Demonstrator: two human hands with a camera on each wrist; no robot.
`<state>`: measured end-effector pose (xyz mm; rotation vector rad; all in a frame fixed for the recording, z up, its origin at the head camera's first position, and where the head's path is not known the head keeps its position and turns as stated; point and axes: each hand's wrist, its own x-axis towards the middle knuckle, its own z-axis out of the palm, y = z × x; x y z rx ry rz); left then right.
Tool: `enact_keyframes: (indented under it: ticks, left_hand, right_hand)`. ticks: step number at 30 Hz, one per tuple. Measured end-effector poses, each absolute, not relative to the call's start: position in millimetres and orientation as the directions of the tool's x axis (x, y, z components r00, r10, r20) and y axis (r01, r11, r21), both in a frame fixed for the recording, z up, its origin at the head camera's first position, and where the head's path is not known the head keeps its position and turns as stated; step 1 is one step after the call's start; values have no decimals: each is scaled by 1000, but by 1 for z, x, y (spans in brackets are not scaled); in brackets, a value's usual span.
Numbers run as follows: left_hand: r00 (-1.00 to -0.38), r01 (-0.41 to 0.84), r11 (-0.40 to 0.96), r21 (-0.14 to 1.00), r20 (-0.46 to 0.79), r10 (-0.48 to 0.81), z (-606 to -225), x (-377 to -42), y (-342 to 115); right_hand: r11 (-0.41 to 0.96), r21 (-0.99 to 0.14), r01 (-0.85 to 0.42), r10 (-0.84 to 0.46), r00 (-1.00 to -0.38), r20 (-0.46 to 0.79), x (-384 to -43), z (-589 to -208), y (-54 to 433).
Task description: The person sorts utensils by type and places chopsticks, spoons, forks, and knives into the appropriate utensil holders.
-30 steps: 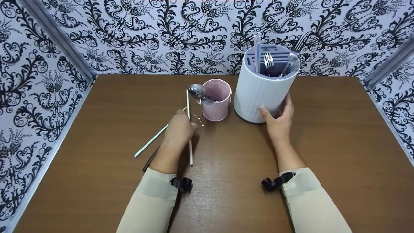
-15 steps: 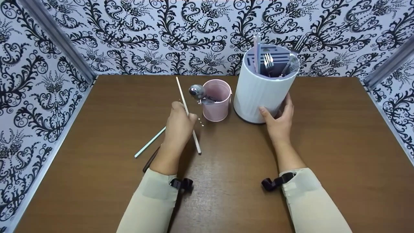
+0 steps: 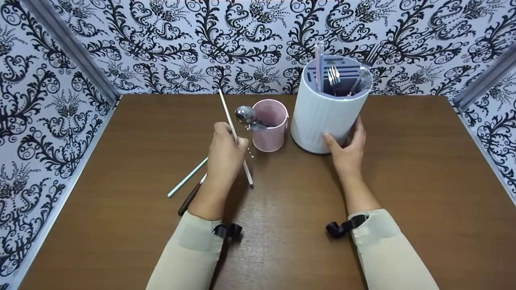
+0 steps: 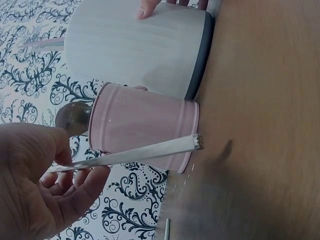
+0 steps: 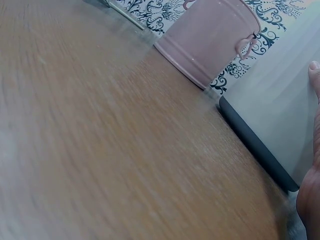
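Note:
In the head view my left hand [image 3: 227, 151] pinches a white chopstick [image 3: 227, 110] between thumb and fingers. The left wrist view shows the chopstick's thick end [image 4: 192, 143] raised off the table, in front of the pink bucket. My right hand [image 3: 348, 151] grips the lower right side of a white utensil holder [image 3: 322, 117], thumb in front and fingers reaching behind. The holder leans a little to the right; forks [image 3: 333, 76] and chopsticks [image 3: 319, 70] stand in its slotted top. Left of it is the small pink bucket [image 3: 269, 139], a metal ladle or spoon [image 3: 245, 114] sticking out.
A light blue chopstick [image 3: 187, 177] lies on the table left of my left hand. Beside it lies a dark-handled utensil [image 3: 189, 199], its head hidden by my hand. Small white bits [image 3: 250, 153] lie near the bucket. A patterned wall [image 3: 189, 44] rises behind.
My left hand has moved away from me with the white chopstick, which has turned so its far end points left. My right hand and the utensil holder have stayed put.

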<state>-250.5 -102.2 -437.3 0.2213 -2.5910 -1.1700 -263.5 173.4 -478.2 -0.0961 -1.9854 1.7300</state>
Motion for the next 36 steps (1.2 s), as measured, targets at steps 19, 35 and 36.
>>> enact_keyframes:
  ticks: [19, 35, 36]
  left_hand:
    - [-919, 85, 636, 767, 307, -247, -429, -240, -91]
    - [-927, 169, 601, 781, 333, -172, -422, -230, -78]
    - [-927, 175, 598, 782, 335, -167, -422, -228, -77]
  right_hand:
    - [196, -939, -283, 361, -869, 338, -265, -484, 177]
    - [186, -943, -278, 370, -869, 329, -266, -484, 177]
    - [184, -943, -278, 368, -870, 328, -266, -484, 177]
